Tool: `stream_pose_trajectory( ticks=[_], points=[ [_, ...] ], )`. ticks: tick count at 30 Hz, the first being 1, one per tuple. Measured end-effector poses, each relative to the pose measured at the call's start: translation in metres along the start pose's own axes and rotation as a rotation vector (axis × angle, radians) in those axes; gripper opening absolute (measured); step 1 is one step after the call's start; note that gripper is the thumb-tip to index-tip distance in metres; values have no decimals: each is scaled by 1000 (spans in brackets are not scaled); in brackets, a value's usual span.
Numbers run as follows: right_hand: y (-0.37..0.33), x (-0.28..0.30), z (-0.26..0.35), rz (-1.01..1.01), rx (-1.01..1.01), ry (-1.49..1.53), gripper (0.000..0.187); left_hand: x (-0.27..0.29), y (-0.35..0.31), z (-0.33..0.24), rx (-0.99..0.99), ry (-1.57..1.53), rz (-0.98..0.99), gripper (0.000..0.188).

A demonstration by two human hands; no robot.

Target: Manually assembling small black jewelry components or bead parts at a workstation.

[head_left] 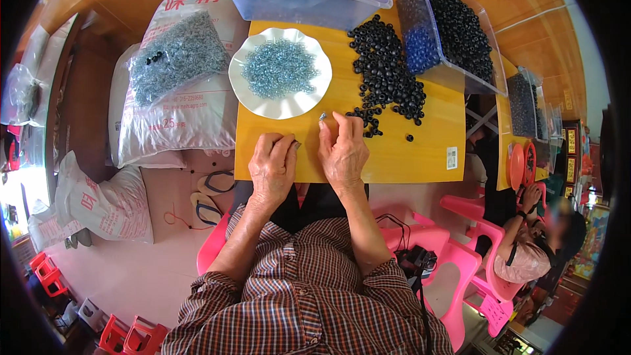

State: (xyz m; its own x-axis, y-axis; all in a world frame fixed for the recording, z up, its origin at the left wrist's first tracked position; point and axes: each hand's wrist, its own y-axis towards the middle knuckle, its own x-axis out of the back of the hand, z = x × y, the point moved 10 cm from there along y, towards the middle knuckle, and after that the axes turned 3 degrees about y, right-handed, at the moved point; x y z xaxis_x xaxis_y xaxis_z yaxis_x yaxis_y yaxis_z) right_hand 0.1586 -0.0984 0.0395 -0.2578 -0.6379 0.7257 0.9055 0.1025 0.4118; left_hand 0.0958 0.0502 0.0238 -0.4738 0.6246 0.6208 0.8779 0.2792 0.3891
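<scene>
Half-curled right hand touches small bluish piece

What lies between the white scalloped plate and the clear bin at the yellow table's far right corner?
In the head view, a loose spread of black beads lies on the table between the plate and the bin.

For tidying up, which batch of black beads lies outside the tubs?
The loose heap on the yellow table, right of the white scalloped dish; the others sit in plastic tubs.
</scene>
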Motion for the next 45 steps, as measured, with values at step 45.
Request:
stream_pose_trajectory(
  ticks=[45],
  points=[
    [41, -22, 47, 108, 357, -63, 48, 4, -1, 4, 15, -20, -51, 26]
  ],
)
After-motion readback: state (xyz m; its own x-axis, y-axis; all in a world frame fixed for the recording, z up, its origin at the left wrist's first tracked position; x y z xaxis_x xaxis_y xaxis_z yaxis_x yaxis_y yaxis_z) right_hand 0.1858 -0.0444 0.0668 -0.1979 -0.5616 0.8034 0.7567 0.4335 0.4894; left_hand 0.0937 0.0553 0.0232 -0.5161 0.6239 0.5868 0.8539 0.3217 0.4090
